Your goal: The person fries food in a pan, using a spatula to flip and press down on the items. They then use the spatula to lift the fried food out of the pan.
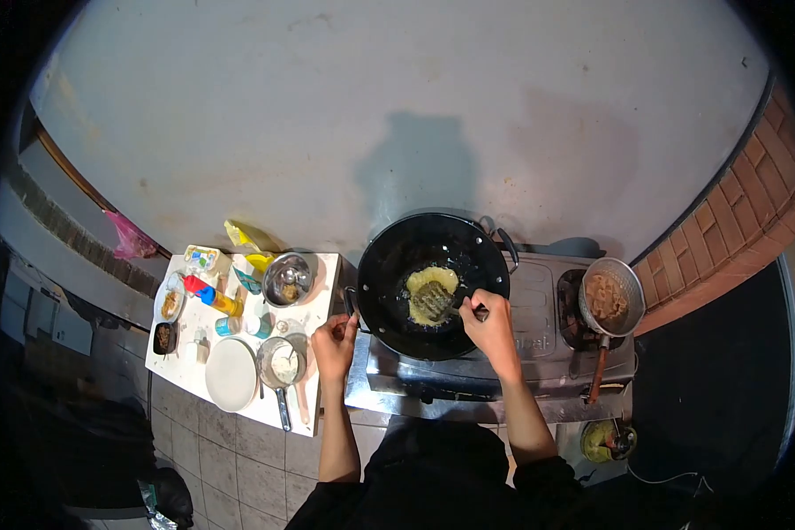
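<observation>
A large black wok sits on the steel stove, with a yellow, thick mixture in its bottom. My right hand is closed around the handle of a whisk, whose wire head rests in the yellow mixture. At the wok's left side, my left hand has its fingers closed at the loop handle. Part of that grip is hidden by the fingers.
Right of the wok, a metal saucepan with brownish food stands on the burner. The white side table on the left bears a steel bowl, a small saucepan, a plate and a yellow bottle.
</observation>
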### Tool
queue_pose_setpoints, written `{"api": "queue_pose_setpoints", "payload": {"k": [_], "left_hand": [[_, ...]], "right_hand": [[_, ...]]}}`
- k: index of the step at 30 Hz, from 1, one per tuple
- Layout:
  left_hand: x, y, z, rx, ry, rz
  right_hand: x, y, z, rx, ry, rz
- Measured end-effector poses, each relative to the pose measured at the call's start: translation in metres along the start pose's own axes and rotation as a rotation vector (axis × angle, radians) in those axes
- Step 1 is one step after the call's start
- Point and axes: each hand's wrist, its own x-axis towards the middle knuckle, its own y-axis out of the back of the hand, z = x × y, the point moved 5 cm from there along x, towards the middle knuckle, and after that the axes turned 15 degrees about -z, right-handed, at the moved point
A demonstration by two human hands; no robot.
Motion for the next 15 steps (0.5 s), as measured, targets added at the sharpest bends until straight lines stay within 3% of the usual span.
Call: {"api": "queue_pose_setpoints", "payload": {"k": [15], "left_hand": [[0.0003, -0.0023, -0.0071, -0.050, 0.014, 0.012]], "right_hand": [[0.0053, 0.0017, -0.0033, 0.035, -0.027, -0.036]]}}
